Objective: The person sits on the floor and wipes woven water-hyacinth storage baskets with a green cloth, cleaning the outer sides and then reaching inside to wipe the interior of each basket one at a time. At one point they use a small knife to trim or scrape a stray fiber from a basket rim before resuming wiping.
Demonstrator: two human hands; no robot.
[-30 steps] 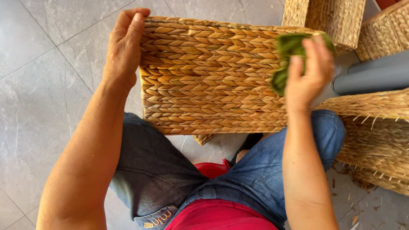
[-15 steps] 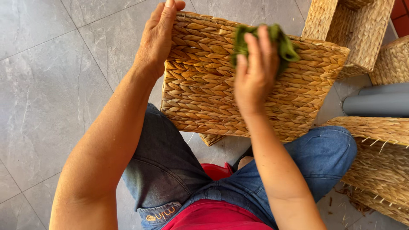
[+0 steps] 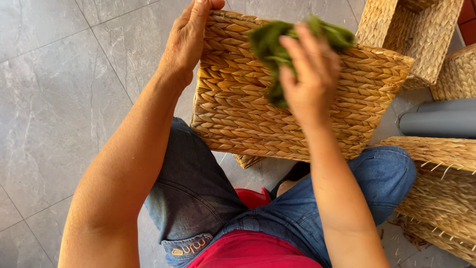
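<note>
A rectangular woven straw basket (image 3: 238, 114) rests on my knees with its flat side towards me. My left hand (image 3: 188, 39) grips its upper left corner, fingers over the rim. My right hand (image 3: 310, 74) presses a crumpled green cloth (image 3: 270, 44) against the basket's upper middle. The cloth sticks out above and to the left of my fingers.
More woven baskets stand at the right: an open one (image 3: 421, 34) at the top right, another (image 3: 458, 74) beside it, and a stack (image 3: 441, 183) at the lower right. A grey tube (image 3: 439, 119) lies between them. Grey floor tiles (image 3: 64, 99) spread to the left.
My right hand has carried the green cloth from the basket's right edge leftwards to its upper middle. The view has shifted, so the basket now sits further right and slightly turned.
</note>
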